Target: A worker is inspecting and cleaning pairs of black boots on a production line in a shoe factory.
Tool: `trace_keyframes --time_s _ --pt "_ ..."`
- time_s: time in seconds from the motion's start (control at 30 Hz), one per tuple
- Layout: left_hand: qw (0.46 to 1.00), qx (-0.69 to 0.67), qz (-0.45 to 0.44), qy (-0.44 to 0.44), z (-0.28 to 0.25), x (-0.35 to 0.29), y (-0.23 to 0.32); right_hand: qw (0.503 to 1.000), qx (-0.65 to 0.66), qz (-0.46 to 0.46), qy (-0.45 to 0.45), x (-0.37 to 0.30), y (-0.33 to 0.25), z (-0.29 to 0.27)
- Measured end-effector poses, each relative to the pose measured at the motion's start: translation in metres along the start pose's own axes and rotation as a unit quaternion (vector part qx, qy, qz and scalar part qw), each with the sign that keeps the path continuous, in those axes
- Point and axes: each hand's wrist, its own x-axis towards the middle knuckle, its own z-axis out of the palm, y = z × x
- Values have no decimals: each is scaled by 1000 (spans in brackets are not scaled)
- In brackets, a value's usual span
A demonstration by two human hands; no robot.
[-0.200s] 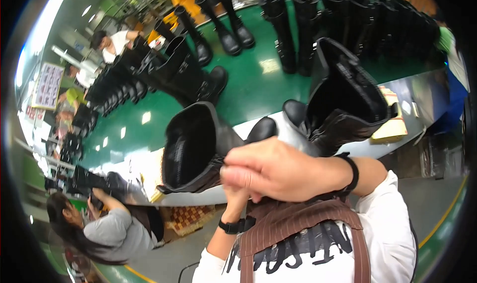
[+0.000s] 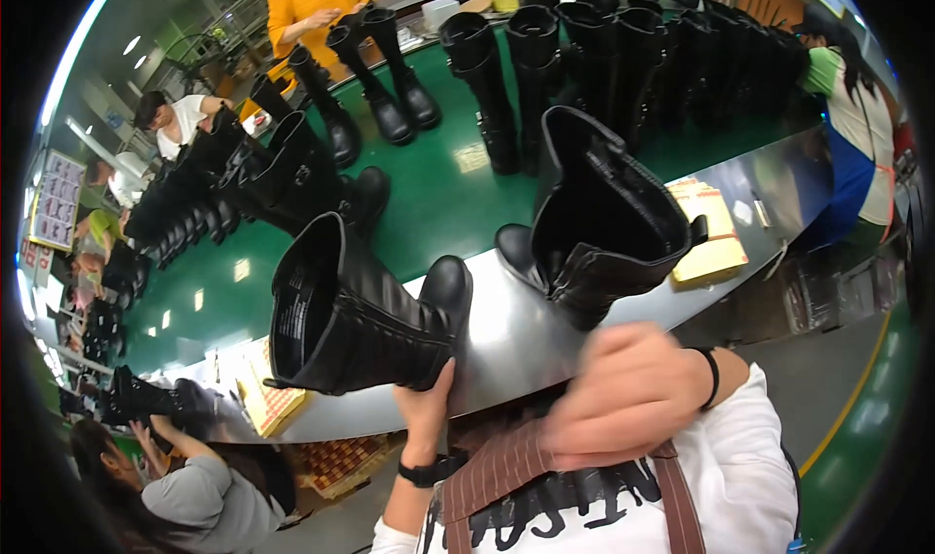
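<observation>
A tall black boot (image 2: 365, 311) leans on the steel table edge to the left, its wide shaft opening toward me and its toe pointing away to the right. My left hand (image 2: 427, 403) grips this boot at the heel and sole, with part of the fingers hidden behind it. A matching boot (image 2: 614, 223) stands to the right, its opening tilted up, touched by neither hand. My right hand (image 2: 628, 393) hovers below that boot, close to my striped brown apron. Motion blurs it, but its fingers look curled in; anything inside is hidden.
Rows of black boots (image 2: 487, 96) line the green belt (image 2: 429, 179). Yellow paper stacks (image 2: 706, 233) lie on the steel edge (image 2: 506, 335), one on either side of me. Co-workers (image 2: 209, 481) sit or stand left, far and right (image 2: 857, 135).
My hands, together before, are now apart. The left has gone to the left boot's heel, and that boot has turned to show its side. The right has drawn toward my chest; the view has shifted.
</observation>
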Motion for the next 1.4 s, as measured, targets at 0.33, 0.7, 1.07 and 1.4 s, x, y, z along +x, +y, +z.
trace_keyframes --time_s 0.33,0.7,1.07,1.4 --pt "995 94 5 -16 -6 0 10 808 -399 432 -34 -184 78 -29" --pt "801 559 -73 -199 -15 -11 85 906 -154 393 35 -145 68 -50" --pt "940 63 -120 -312 150 44 18 860 2 510 20 -167 87 16" --pt "832 99 -118 -533 146 83 29 852 82 512 69 -174 95 19"
